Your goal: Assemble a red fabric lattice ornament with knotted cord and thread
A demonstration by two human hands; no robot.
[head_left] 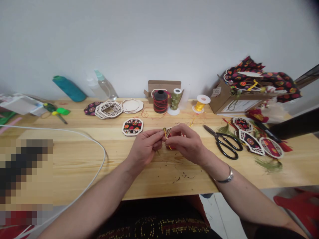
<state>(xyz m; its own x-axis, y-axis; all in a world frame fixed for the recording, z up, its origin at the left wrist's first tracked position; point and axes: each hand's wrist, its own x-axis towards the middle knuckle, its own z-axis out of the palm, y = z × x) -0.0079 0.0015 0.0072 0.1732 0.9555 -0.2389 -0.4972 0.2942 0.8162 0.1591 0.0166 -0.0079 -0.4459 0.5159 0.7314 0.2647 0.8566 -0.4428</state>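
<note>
1. The left hand (146,146) has its fingers closed in a pinch on a thin yellow cord (165,135).
2. The right hand (185,142) is curled shut around a small red ornament (170,132). Most of the ornament is hidden by the fingers.
3. The two hands meet in the middle of the wooden table (74,159), near its front edge. The ornament and cord sit between the fingertips, just above the table top.
4. The right wrist has a silver bracelet (228,177).
5. Just behind the hands lies a flat wooden piece with red and black cloth (132,126).
6. To the right lie black scissors (225,142), and past them more finished ornaments (256,141) with tassels.
7. Farther back stand a dark thread spool (160,101), a green spool (176,99) and a yellow spool (200,103).
8. A cardboard box (224,98) full of patterned cloth sits at the back right.
9. A white cable (97,146) curves over the left side of the table.
</note>
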